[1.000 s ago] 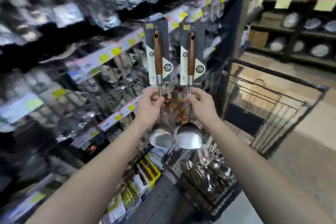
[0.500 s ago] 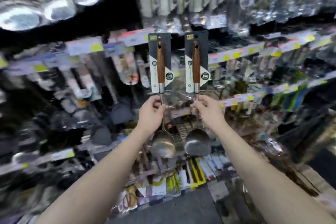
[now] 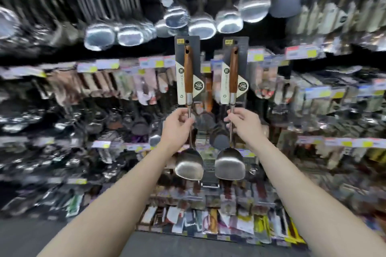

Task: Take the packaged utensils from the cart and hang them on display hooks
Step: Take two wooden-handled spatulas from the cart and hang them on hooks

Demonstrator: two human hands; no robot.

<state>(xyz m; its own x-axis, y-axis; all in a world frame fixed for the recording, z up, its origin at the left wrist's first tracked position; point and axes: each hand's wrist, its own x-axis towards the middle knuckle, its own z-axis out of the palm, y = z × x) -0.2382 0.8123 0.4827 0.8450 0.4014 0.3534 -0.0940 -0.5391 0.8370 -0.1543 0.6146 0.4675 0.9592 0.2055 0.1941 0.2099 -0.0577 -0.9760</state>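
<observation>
Two packaged spatulas held up side by side in front of the display wall, both upright, long axis vertical, card end up and blade end down. Left hand (image 3: 177,125) pinches the bare steel shaft of the left spatula (image 3: 188,110) just below its card; right hand (image 3: 245,124) pinches the shaft of the right spatula (image 3: 232,110) the same way. Fingers pressed on the metal, not on the card. What the hanging turns on: each hang hole sits at the very top of its card, well above the grip, so the card top leads and the hand follows from below. Left card hole (image 3: 187,41) shows as a dark dot; right one is less clear. Both tops reach just under the row of hung steel ladles (image 3: 202,25) above. No free hook can be made out; the wall is blurred. Neither hand looks nearer to a hook. Open room: a dark gap between the ladle row and the price strip (image 3: 104,64) behind the cards; packed goods left, right and below. Likely next need: find the peg, level the hole to it, push away.
</observation>
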